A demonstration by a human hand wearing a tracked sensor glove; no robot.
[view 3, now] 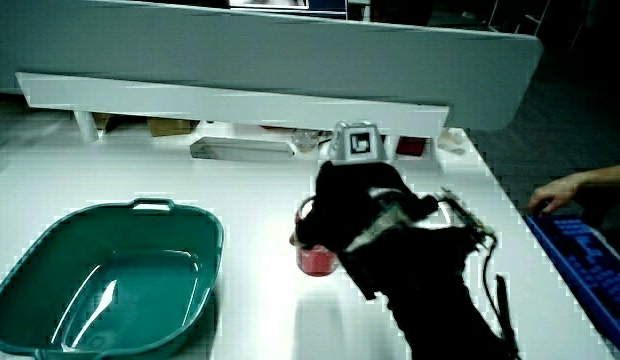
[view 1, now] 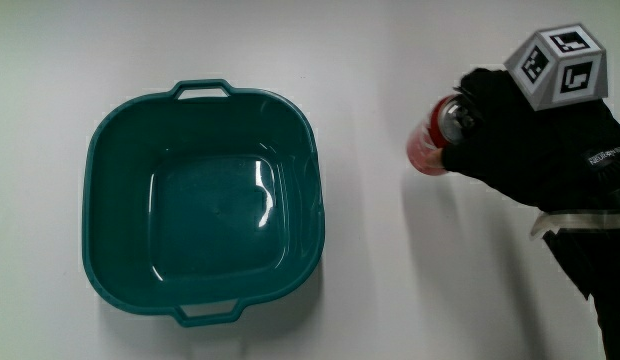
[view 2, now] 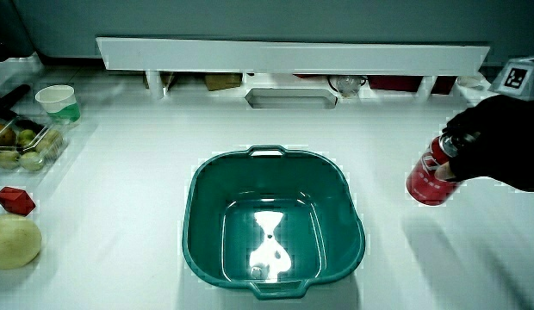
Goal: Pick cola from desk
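A red cola can (view 1: 427,148) stands tilted on the white table beside the teal basin (view 1: 98,150). The gloved hand (view 1: 490,125) is shut on the can, fingers wrapped over its silver top. The patterned cube (view 1: 560,65) rides on the hand's back. Both side views show the can (view 2: 425,178) (view 3: 314,258) partly covered by the hand (view 2: 495,142) (view 3: 355,210). I cannot tell whether the can's base touches the table.
The basin (view 2: 195,185) (view 3: 205,235) is empty. At the table's edge in a side view lie a pale round fruit (view 2: 13,241), a small red object (view 2: 15,200), a tray of fruit (view 2: 21,142) and a cup (view 2: 58,102). A low partition (view 2: 293,56) closes the table.
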